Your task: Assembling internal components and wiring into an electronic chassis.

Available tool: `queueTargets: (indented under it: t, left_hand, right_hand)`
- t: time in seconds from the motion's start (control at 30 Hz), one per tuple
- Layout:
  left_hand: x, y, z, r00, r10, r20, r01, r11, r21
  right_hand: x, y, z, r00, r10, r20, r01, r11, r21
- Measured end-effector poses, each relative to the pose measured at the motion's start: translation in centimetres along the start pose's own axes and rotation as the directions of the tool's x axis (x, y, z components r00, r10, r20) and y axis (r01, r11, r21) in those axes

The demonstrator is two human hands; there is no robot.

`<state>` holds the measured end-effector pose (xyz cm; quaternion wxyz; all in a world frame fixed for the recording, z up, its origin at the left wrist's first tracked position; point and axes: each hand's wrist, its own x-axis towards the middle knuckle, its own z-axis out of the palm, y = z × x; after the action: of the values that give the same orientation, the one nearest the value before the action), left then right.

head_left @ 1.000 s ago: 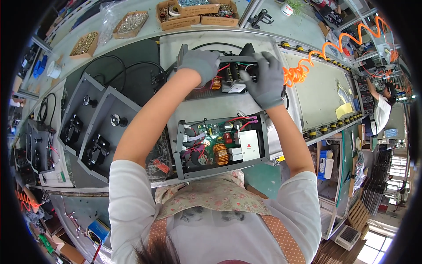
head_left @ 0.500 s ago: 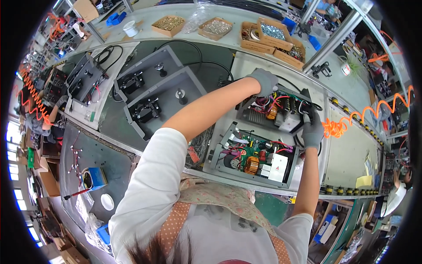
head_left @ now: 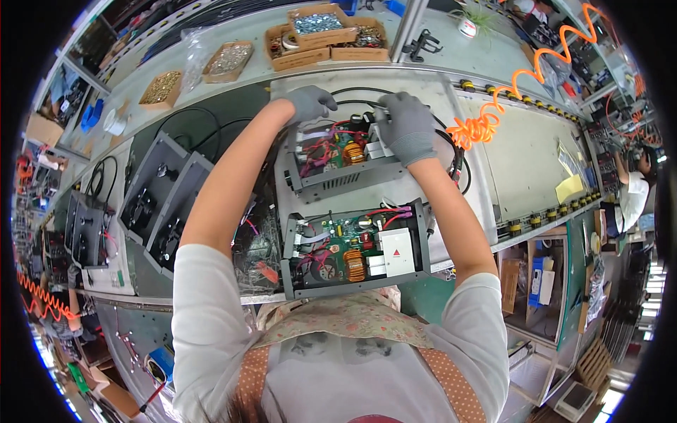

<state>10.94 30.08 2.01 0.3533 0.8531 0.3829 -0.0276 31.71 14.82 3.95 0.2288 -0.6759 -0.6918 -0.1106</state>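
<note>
Two grey metal casings with exposed electronics lie in front of me, one behind the other. Over the far-left corner of the far casing (head_left: 338,182) is my left hand (head_left: 310,104), gray-gloved, its fingers bent but apart and nothing visible in them. My right hand (head_left: 409,130), gloved alike, reaches over that casing's right end, fingers loosely spread beside the white block; its palm side is hidden. Inside sits a copper-wound coil (head_left: 353,153) among red and purple wires. The near casing (head_left: 356,283) holds a green circuit board (head_left: 343,241) and a white cover plate (head_left: 397,252); neither hand touches it.
Grey housings (head_left: 159,169) with black fittings stand to the left. Cartons of small hardware (head_left: 317,25) line the back shelf. An orange coiled hose (head_left: 474,132) hangs at the right, beside a roller track (head_left: 536,219). Black cables (head_left: 352,90) run behind the far casing.
My view has swung right, shifting the scene leftward. My right hand has moved from the far casing's right side to over its far-right end. The far casing now sits squarer to me.
</note>
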Motion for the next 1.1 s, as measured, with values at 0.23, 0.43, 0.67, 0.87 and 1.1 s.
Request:
queueTargets:
  t: [0.23,0.43,0.67,0.87,1.1]
  left_hand:
    - [-2.5,3.7,1.7,0.997,0.034,0.068,-0.042,0.993,0.11]
    - [-3.8,5.0,1.5,0.996,-0.08,0.027,0.07,0.961,0.266]
    - [-2.5,1.5,1.8,1.0,-0.023,-0.018,0.025,0.987,0.156]
    - [-2.6,0.9,2.0,0.988,0.077,-0.137,-0.081,0.996,-0.029]
    - [-3.2,1.7,0.7,0.989,-0.125,-0.074,0.059,0.811,-0.582]
  right_hand:
    - [2.0,-3.0,-0.6,0.921,-0.196,0.336,0.24,0.966,-0.093]
    - [2.2,-2.9,1.8,0.927,-0.132,0.351,0.196,0.968,-0.155]
    - [2.8,-4.1,1.2,0.841,-0.182,0.509,0.303,0.938,-0.166]
    - [2.9,-5.1,2.4,0.867,-0.114,0.486,0.254,0.939,-0.232]
    - [1.5,-3.5,0.5,0.898,-0.141,0.417,0.127,0.99,0.062]
